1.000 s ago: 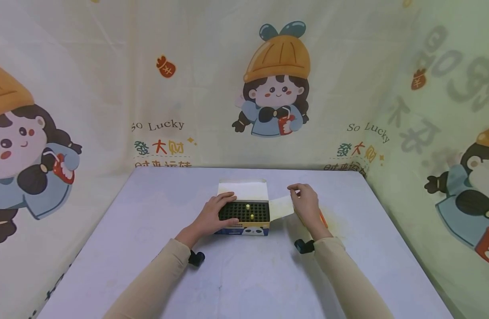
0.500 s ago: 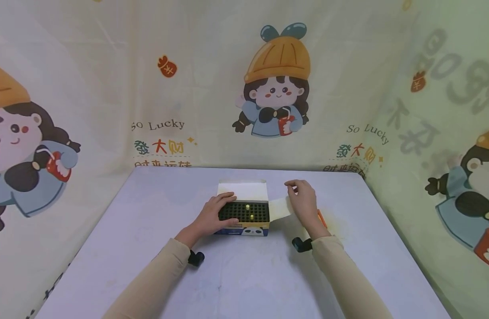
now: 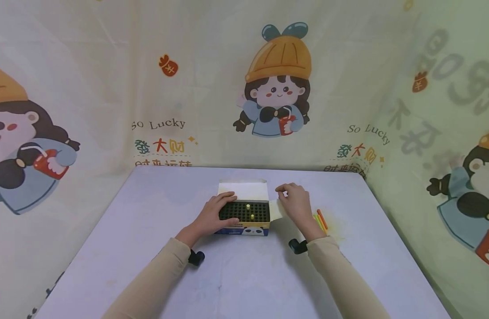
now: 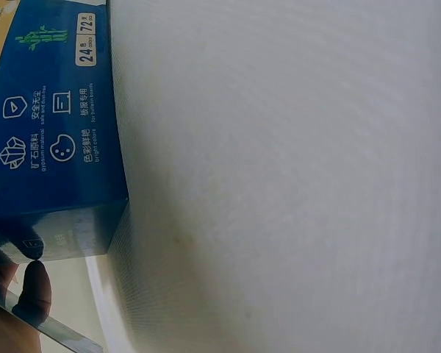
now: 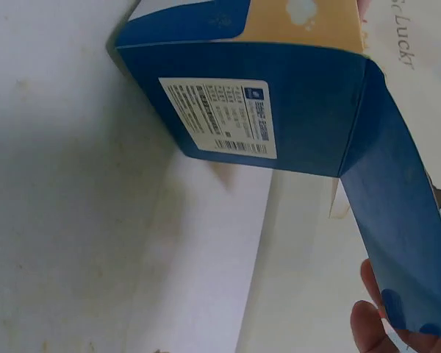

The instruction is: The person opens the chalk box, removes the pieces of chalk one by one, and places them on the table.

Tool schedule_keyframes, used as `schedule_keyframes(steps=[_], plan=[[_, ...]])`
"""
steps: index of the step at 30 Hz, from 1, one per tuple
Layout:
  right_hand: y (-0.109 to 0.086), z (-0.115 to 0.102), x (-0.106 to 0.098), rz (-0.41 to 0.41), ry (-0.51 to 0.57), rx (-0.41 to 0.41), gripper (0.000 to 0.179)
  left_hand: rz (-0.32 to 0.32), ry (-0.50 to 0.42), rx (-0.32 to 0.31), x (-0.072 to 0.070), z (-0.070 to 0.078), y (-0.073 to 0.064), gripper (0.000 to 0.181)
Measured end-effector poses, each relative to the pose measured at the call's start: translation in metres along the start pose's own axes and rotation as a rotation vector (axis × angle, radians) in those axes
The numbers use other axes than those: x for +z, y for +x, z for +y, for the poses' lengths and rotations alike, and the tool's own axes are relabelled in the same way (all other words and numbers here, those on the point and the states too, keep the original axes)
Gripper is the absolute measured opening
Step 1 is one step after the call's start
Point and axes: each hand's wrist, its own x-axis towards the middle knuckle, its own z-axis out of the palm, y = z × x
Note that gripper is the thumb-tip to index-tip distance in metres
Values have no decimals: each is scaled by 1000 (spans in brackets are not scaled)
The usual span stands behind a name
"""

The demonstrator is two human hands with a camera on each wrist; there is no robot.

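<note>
A blue and yellow chalk box with a panda print stands open at mid-table. Its black tray has rows of holes, and two pale yellow chalks stick up from it. My left hand grips the box's left end, thumb over the front rim and fingers toward the back. Above the right side flap, my right hand hovers with thumb and index fingertips close together. In the right wrist view, its fingertips show behind the blue flap; whether they pinch anything is hidden.
Orange and yellow-green chalk sticks lie on the table to the right, beside my right wrist. The box's white lid is folded back. A white tabletop extends to a printed curtain behind.
My right hand has moved left toward the box, over the side flap, uncovering more of the chalk sticks on the table. The left hand and the box have stayed in place.
</note>
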Motion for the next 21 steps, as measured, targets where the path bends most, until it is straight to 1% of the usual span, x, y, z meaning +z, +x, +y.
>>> schedule_keyframes(steps=[4,9,13,14,17,19,21], plan=[[-1,-2,2,-50,-46,-29,18,2,9,-3,0,0,0,81],[-2,-4,5,-59,-93,-168,14,2,5,-7,0,1,0,81],[-3,-6,7,-115,-89,-217,14,2,6,-5,0,1,0,81],[-3,-6,7,-118,-90,-226,14,2,5,-2,0,1,0,81],[-5,-7,7,-95,-103,-247,12,2,1,1,0,1,-1,80],[-7,-7,7,-63,-124,-281,10,2,-2,1,0,2,-1,79],[-8,-7,7,-52,-161,-315,9,1,3,-2,-1,2,-2,79]])
